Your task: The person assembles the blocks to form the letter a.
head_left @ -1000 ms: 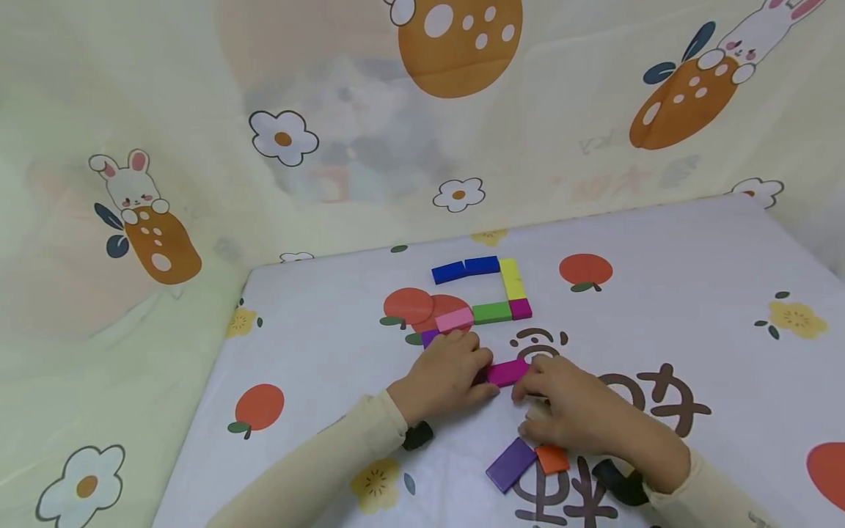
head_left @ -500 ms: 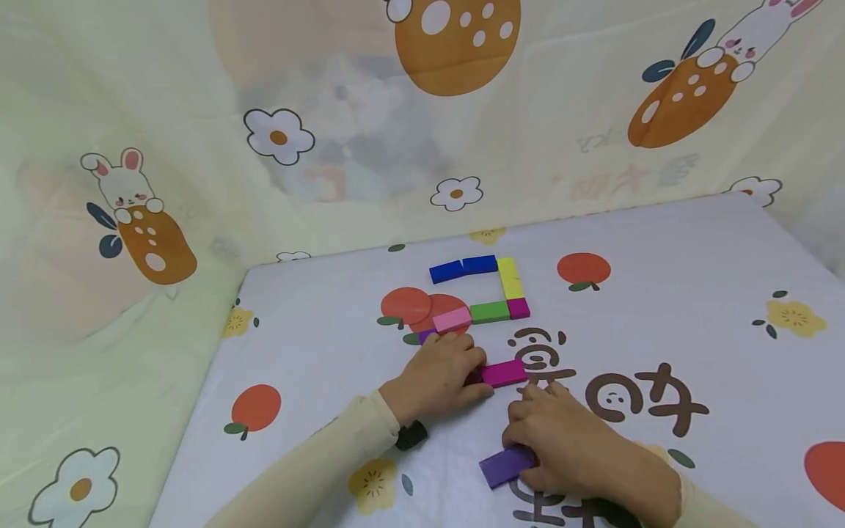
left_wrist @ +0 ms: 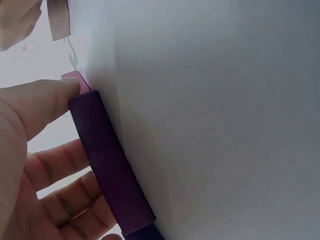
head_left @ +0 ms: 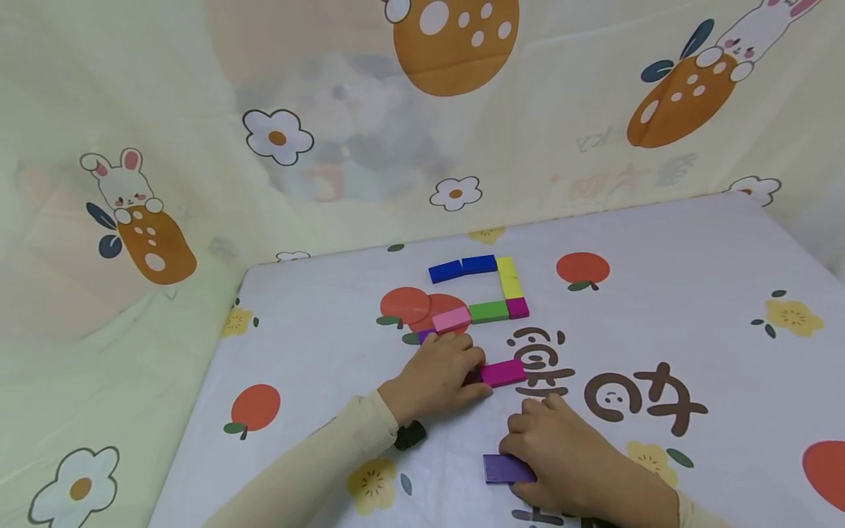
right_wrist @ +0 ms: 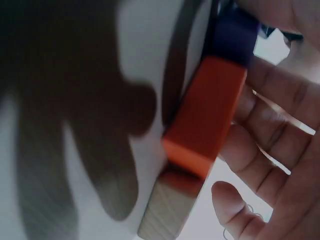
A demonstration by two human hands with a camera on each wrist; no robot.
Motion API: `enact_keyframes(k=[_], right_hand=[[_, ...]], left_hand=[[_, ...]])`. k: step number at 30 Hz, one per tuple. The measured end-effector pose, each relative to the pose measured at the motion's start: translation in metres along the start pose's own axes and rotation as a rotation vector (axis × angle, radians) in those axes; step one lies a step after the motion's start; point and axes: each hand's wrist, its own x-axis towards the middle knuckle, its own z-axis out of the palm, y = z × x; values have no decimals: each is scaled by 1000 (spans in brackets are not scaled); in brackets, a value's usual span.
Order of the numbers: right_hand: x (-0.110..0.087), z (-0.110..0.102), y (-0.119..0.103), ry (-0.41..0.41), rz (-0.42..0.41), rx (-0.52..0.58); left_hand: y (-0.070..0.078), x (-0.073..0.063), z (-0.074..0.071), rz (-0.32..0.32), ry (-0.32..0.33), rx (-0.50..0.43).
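Observation:
My left hand [head_left: 439,374] holds a dark purple block [left_wrist: 112,160] on the tablecloth, fingers bent over its far side. Its thumb tip touches the joint with a magenta block [head_left: 504,372], which lies end to end with it. My right hand [head_left: 561,455] grips a purple block [head_left: 503,469] near the front, with thumb and fingers at its right end. Beneath that hand, in the right wrist view, an orange block [right_wrist: 205,112] adjoins the purple one, and a bare wooden block [right_wrist: 167,207] follows in line. The head view hides both of these.
Behind the left hand, blue blocks [head_left: 478,264], a yellow strip [head_left: 509,277], a small magenta block [head_left: 518,307], a green block [head_left: 488,312] and a pink block [head_left: 452,319] form a bent line. A dark object [head_left: 411,435] lies by the left wrist.
My right hand has left the magenta block and moved toward the front, onto the purple and orange blocks. The purple block has turned from slanted to nearly level. My left hand stays almost still.

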Motion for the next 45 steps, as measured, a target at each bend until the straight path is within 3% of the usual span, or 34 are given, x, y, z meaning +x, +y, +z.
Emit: enact_keyframes(k=[3, 7, 11, 17, 22, 32, 38, 45], right_hand=[[-3, -2, -1, 40, 22, 8], [-8, -16, 9, 107, 148, 122], [-6, -29, 30, 173, 302, 230], [3, -32, 71, 200, 463, 239], [14, -28, 89, 167, 505, 256], [28, -24, 90, 162, 564, 243], [23, -29, 94, 70, 543, 322], [26, -29, 98, 54, 497, 389]], left_hand=[[1, 0, -1, -3, -6, 1], [1, 0, -2, -4, -13, 0], [1, -1, -4, -9, -18, -11], [1, 0, -3, -14, -28, -35], [1, 0, -1, -21, -36, -41], [1, -1, -1, -30, -43, -36], [2, -1, -3, -32, -53, -38], [1, -1, -4, -33, -60, -44]])
